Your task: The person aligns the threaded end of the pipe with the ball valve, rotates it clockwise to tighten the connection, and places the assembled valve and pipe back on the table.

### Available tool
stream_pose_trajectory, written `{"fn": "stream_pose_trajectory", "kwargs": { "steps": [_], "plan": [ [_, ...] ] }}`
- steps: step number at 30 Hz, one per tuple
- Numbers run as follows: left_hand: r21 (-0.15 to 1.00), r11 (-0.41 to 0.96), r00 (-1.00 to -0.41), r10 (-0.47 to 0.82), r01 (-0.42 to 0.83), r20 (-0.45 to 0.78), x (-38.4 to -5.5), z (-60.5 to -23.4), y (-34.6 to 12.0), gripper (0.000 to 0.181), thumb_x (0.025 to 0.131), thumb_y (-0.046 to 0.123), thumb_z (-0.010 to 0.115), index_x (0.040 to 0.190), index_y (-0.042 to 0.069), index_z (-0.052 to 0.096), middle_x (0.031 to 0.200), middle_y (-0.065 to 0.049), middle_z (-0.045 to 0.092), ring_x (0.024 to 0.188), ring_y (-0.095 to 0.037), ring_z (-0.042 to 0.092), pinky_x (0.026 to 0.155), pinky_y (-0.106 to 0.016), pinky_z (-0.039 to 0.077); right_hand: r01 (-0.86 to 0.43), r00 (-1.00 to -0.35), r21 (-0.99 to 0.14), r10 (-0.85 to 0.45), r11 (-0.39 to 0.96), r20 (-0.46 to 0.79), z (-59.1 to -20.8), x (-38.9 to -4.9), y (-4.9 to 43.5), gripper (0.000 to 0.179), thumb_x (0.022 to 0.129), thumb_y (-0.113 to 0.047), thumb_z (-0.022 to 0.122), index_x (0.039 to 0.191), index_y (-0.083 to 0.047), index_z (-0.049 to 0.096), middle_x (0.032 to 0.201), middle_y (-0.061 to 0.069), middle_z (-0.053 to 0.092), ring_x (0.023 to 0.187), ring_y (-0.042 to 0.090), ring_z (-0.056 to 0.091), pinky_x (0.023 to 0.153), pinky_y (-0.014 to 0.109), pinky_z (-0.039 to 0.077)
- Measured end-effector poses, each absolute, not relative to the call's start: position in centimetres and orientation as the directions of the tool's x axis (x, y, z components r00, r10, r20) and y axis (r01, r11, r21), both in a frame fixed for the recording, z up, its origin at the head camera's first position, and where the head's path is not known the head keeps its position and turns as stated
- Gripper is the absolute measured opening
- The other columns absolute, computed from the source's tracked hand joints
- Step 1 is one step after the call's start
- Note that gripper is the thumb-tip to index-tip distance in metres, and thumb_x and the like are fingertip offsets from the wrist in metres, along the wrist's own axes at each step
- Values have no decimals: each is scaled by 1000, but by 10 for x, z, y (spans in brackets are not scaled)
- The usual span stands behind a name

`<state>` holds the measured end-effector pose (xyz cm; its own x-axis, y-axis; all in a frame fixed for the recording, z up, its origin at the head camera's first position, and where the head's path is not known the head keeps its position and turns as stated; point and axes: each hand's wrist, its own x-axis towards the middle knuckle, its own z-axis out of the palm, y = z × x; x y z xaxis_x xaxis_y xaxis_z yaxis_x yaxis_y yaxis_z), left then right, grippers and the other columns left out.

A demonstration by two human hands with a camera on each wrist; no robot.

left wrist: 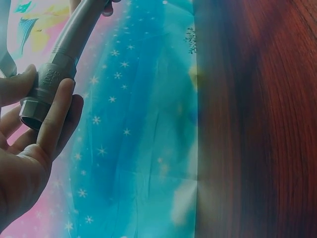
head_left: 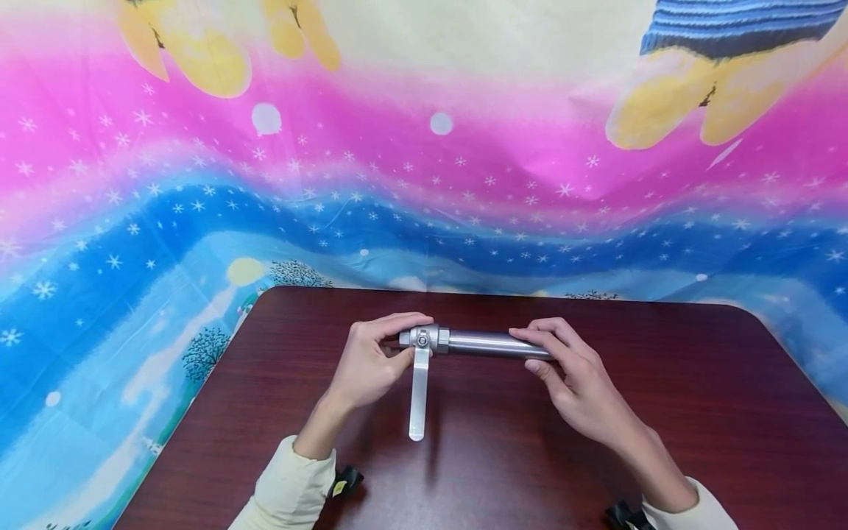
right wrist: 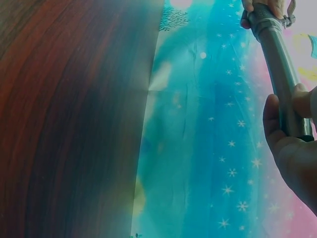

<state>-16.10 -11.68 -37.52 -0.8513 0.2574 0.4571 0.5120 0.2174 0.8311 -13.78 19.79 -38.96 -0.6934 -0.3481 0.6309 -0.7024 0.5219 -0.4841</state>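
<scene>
A metal ball valve [head_left: 424, 337] with a long flat lever handle [head_left: 419, 397] joins a smooth steel pipe [head_left: 486, 343]; the two are held level above the table. My left hand [head_left: 371, 361] grips the valve body between thumb and fingers, and the lever points toward me. At the pipe's other end, my right hand [head_left: 579, 379] pinches the tube with thumb below and fingers above. The left wrist view shows the valve's open hex end [left wrist: 33, 113] between the fingers. In the right wrist view the pipe [right wrist: 285, 74] runs up to the valve.
A dark red wooden table [head_left: 517, 456] with rounded far corners lies below the hands. Behind it and along its left side hangs a colourful cloth [head_left: 371, 184] printed with snowflakes. Black straps [head_left: 347, 480] show at the sleeve cuffs.
</scene>
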Motion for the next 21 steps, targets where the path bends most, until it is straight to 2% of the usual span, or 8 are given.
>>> {"fn": "stream_pose_trajectory", "kwargs": {
  "steps": [6,11,16,19,21],
  "plan": [
    [829,210,-847,261,519,464,-160,-375,-116,48,82,-19,67,124,2,79,127,-15,78,98,-14,71,77,-24,64,-727,-669,-465,-369,505,646,-390,-138,199,62,87,15,75,142,-13,70,126,2,65,102,4,57,84,14,44],
    [832,210,-850,257,514,460,-159,-375,-116,49,81,-18,68,123,4,80,127,-14,78,99,-15,72,77,-24,64,-714,-688,-481,-382,510,617,-390,-137,200,59,92,13,72,145,-13,67,128,2,64,94,1,59,82,15,46],
    [841,214,-859,257,498,443,-159,-374,-115,51,81,-18,69,124,6,80,128,-14,78,99,-15,72,78,-24,65,-677,-725,-492,-382,547,573,-390,-135,198,63,93,10,73,149,-16,62,141,5,58,113,6,54,83,16,44],
    [841,217,-861,255,495,441,-160,-375,-115,51,81,-18,68,124,6,80,128,-13,78,98,-15,71,77,-25,65,-681,-719,-487,-374,546,586,-390,-135,196,63,88,16,74,141,-16,65,146,10,53,118,8,49,73,16,44],
    [842,215,-861,252,495,442,-160,-375,-115,51,81,-18,67,124,6,80,127,-13,78,98,-15,71,77,-28,65,-695,-703,-483,-364,532,611,-390,-135,195,60,85,21,73,133,-15,68,143,12,52,118,9,49,70,17,43]
  ]
}}
